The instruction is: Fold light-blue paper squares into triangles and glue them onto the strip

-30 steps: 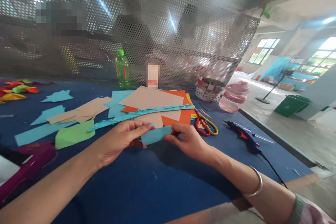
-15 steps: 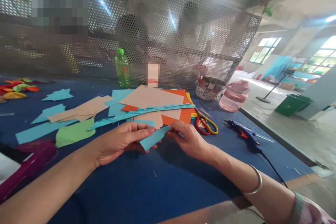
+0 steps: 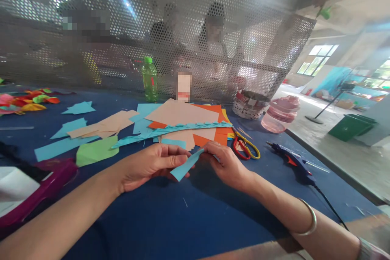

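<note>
Between my hands, above the blue table, is a small strip of light blue paper. My left hand is closed on its left part, thumb on top and fingers beneath. The fingertips of my right hand pinch the strip's far right end. Just beyond them lies a long strip of folded blue paper with a row of small points, resting across a pile of beige sheets and orange sheets. Scissors with red and yellow handles lie beyond my right hand.
A glue gun with its cord lies on the right. Further back stand a pink jug, a round container and a green-capped bottle before a perforated metal screen. Green paper and a purple object are at left.
The blue strip has turned to a steeper angle and shows narrower between my hands. The whole view has shifted, so things on the table appear further right.
</note>
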{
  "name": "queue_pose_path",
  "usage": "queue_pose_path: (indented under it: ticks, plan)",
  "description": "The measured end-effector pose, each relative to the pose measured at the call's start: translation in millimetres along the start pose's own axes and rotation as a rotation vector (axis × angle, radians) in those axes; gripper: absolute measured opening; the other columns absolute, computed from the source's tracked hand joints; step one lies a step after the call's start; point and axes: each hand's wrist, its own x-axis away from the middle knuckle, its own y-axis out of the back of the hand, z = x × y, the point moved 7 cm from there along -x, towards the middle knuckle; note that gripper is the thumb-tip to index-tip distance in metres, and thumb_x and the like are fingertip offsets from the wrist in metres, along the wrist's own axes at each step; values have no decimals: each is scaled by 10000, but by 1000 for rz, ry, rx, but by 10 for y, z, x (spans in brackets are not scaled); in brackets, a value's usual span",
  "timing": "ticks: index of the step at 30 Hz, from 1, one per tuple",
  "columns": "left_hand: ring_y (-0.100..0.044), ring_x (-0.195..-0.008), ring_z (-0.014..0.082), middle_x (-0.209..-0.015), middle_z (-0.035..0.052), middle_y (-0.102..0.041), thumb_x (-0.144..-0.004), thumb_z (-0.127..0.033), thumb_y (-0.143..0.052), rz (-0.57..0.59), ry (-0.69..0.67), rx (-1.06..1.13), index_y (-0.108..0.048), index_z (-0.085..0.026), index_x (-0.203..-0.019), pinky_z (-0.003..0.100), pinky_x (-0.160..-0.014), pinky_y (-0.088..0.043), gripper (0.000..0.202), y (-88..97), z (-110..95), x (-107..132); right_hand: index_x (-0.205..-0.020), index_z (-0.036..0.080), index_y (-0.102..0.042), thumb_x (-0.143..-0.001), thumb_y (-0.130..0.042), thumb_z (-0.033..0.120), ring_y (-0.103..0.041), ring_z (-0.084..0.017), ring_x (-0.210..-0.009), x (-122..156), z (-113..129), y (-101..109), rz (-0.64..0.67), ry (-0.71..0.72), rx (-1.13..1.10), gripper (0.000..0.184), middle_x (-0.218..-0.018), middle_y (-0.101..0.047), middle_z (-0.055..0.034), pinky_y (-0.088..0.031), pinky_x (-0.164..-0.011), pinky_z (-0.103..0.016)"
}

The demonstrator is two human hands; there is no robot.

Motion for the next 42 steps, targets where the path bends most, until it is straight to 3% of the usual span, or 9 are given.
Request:
queue_pose_path:
  ticks: [5, 11, 16, 22, 32, 42]
  plan:
    - [-687, -1000, 202, -1087, 47, -769, -759, -440, -811, 11, 3, -48, -706, -227, -1087, 277, -814, -515, 405, -6, 3, -5, -913, 170, -625, -889, -467, 32, -605, -159, -800, 19, -5, -21, 15, -2, -4, 211, -857, -672, -46, -470, -745, -272]
    - [-674, -981, 202, -1098, 66, -764, -797, -455, -772, 35, -8, -128, -697, -217, -1126, 288, -819, -493, 414, -36, -1, -2, -1068, 165, -634, -943, -520, 128, -635, -153, -817, 27, 15, -23, -11, -10, -15, 174, -917, -692, -53, -508, -744, -275]
    - [-671, -954, 184, -1039, 47, -758, -818, -438, -757, 30, -2, -68, -715, -210, -1064, 274, -827, -493, 338, -35, 3, -6, -1293, 212, -541, -912, -609, 148, -618, -160, -957, 45, 90, 75, -143, 63, -1, 392, -1119, -644, -77, -549, -768, -269]
    - [-673, -901, 182, -978, 37, -738, -810, -425, -765, 4, 17, 4, -729, -210, -1045, 293, -823, -500, 320, -23, 24, -12, -1271, 232, -629, -962, -534, 131, -623, -186, -1071, 58, 239, 106, -171, 233, 126, 338, -1148, -622, -97, -545, -915, -332]
    - [-661, -958, 193, -1056, 62, -736, -832, -431, -742, 29, -12, -9, -732, -219, -1082, 284, -809, -484, 328, -21, 24, -30, -1211, 221, -683, -964, -526, 124, -606, -189, -979, 81, 328, 93, -200, 324, 308, 308, -1156, -628, -109, -551, -851, -356]
    - [-656, -966, 207, -1047, 72, -732, -820, -410, -755, 20, -5, 40, -720, -202, -1071, 315, -851, -492, 328, -10, 59, -29, -1200, 227, -683, -970, -502, 116, -620, -187, -984, 83, 341, 99, -190, 351, 335, 313, -1146, -641, -109, -552, -856, -366]
